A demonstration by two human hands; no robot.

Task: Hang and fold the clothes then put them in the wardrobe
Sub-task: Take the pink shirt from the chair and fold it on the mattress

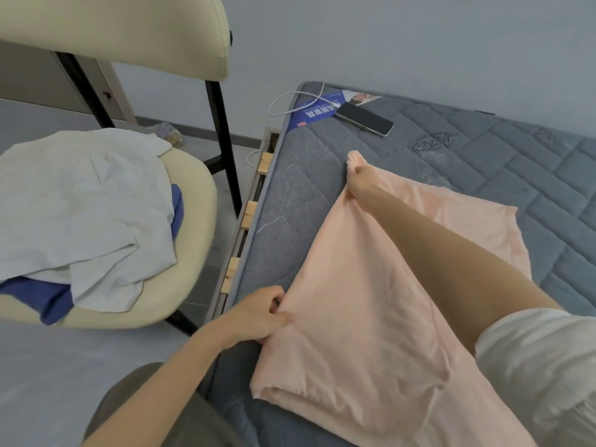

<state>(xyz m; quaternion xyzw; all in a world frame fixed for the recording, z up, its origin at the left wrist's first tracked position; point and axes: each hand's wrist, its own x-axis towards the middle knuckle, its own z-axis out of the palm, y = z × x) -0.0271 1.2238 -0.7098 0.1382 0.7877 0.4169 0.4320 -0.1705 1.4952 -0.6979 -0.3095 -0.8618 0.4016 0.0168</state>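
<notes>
Folding begun: left hand (258, 312) and right hand (361, 185) each keep a pinching grip on the pink garment (354, 317) over the bed (516, 175); chair pile (80, 204) waits (wardrobe unseen).

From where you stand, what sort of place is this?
Probably a bedroom: a bare grey mattress on wooden slats, a pink garment spread on it, and a chair piled with clothes.

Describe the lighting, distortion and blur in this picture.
Head view: soft, even light with no hard shadows on the pink garment. Head view: wide-angle bending curves the chair back and the edge of the mattress. Head view: the white sleeve at lower right looks smeared, while the centre is sharper.
</notes>
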